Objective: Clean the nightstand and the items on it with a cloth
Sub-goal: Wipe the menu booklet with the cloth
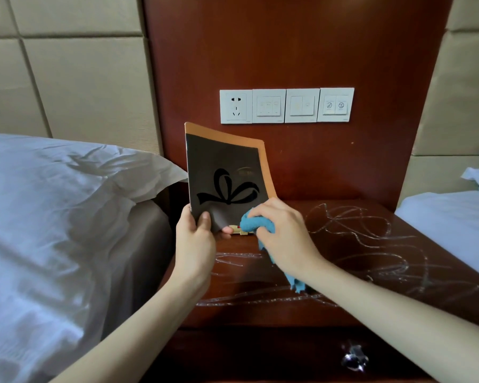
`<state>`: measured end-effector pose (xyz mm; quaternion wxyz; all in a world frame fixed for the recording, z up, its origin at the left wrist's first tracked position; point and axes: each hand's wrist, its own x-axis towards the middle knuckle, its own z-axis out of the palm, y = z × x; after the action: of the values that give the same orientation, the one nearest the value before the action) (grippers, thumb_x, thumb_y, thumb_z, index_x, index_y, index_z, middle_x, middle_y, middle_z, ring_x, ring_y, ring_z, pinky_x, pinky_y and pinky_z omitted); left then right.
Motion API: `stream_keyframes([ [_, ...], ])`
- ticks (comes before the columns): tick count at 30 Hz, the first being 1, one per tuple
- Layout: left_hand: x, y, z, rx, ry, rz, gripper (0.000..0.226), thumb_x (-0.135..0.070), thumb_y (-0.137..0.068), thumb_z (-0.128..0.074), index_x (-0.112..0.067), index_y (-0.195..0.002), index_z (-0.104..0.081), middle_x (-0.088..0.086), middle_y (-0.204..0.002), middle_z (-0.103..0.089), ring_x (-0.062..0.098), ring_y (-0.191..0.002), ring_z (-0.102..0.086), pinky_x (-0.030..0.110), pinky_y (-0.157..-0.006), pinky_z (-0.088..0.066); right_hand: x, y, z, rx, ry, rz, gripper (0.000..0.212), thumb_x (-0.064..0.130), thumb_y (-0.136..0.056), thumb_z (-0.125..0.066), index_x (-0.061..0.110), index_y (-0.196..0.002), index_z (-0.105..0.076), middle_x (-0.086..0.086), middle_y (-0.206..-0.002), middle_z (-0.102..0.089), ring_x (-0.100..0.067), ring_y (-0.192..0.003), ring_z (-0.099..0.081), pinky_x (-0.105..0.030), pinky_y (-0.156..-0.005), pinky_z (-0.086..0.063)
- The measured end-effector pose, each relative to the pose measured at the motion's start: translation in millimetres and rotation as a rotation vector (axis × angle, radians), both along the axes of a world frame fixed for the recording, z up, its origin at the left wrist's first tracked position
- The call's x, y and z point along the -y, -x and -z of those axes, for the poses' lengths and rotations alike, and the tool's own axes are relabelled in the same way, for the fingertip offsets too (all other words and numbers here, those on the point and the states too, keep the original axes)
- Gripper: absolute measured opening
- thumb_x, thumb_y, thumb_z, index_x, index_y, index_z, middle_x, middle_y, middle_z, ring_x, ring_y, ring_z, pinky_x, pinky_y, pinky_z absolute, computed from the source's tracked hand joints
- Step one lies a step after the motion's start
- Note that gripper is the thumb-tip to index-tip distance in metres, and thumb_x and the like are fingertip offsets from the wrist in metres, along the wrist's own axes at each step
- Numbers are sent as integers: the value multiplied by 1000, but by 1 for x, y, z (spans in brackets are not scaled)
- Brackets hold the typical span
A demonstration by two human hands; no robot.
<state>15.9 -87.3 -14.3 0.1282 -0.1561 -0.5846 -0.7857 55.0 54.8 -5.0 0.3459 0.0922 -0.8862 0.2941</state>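
My left hand (195, 241) grips the lower left corner of a dark brown folder (227, 172) with an orange border and a black bow design, holding it upright above the nightstand (371, 244). My right hand (285, 230) is closed on a bunched blue cloth (256, 223) pressed against the folder's lower right corner; a tail of the cloth hangs below my wrist. A small beige object (242, 230) with a red spot peeks out beneath the folder, mostly hidden. White scribble marks cover the dark red wooden top.
A wooden wall panel behind the nightstand carries a white socket and switch plate row (286, 105). A bed with a white pillow (67, 189) lies left, another bed (454, 217) right. A drawer with a crystal knob (354, 357) faces me below.
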Motion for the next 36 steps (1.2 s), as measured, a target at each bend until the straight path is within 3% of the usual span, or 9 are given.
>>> stream_keyframes([
  [2,0,0,2,18,-15,8,23,-9,-101,-35,-17,-91,-54,-15,-58,-61,5,-56,-61,19,-53,-51,-2,-1,1,2,-23,-12,25,-5,-83,-55,12,-98,-67,6,-96,-51,-10,-90,-50,-18,-79,-42],
  [7,-2,0,2,29,-22,-12,25,-9,-100,-36,-20,-96,-58,-14,-65,-62,4,-60,-60,19,-57,-51,-28,6,-4,77,-29,147,24,-2,-87,-54,10,-104,-65,1,-101,-51,-15,-96,-50,-36,-86,-50],
  [15,-1,2,-2,41,-71,16,19,-4,-100,-36,-12,-98,-54,-5,-71,-53,2,-52,-58,17,-53,-51,-11,4,2,12,-33,97,26,-4,-85,-55,12,-103,-66,6,-98,-47,-11,-97,-47,-23,-85,-42],
  [20,0,-1,-1,31,-39,42,28,-7,-101,-34,-24,-99,-56,-11,-72,-62,6,-56,-60,18,-53,-52,-31,4,0,34,-177,107,28,-3,-86,-54,9,-109,-66,5,-99,-46,-11,-98,-44,-21,-84,-37],
  [23,0,-2,1,10,5,57,27,-8,-101,-34,-25,-108,-53,-4,-94,-65,10,-60,-62,18,-56,-53,-55,6,0,68,-268,210,27,-1,-86,-55,9,-108,-66,3,-100,-49,-12,-97,-43,-23,-81,-37],
  [26,1,-1,3,5,27,65,27,-9,-101,-34,-26,-113,-52,1,-103,-65,10,-59,-64,18,-58,-54,-78,4,-4,82,-83,307,25,-2,-85,-56,13,-101,-69,0,-98,-52,-16,-93,-49,-26,-77,-41],
  [31,3,4,-1,10,7,98,30,-9,-101,-37,-22,-123,-51,-3,-110,-64,11,-81,-67,22,-61,-56,-98,0,-18,-2,217,390,22,1,-83,-59,19,-90,-68,-3,-94,-59,-11,-76,-53,-2,-53,-36],
  [34,4,6,-3,6,-18,139,29,-8,-100,-38,-24,-119,-54,-5,-107,-66,8,-80,-69,24,-62,-57,-96,-3,-25,-21,372,329,19,5,-84,-60,21,-90,-68,0,-91,-64,-5,-70,-56,-4,-45,-37],
  [36,4,6,-3,-2,-35,173,30,-8,-100,-38,-28,-113,-57,-7,-103,-68,10,-78,-70,26,-62,-57,-90,-5,-30,-26,492,239,18,7,-84,-60,23,-89,-68,1,-89,-66,-10,-74,-61,-10,-49,-43],
])
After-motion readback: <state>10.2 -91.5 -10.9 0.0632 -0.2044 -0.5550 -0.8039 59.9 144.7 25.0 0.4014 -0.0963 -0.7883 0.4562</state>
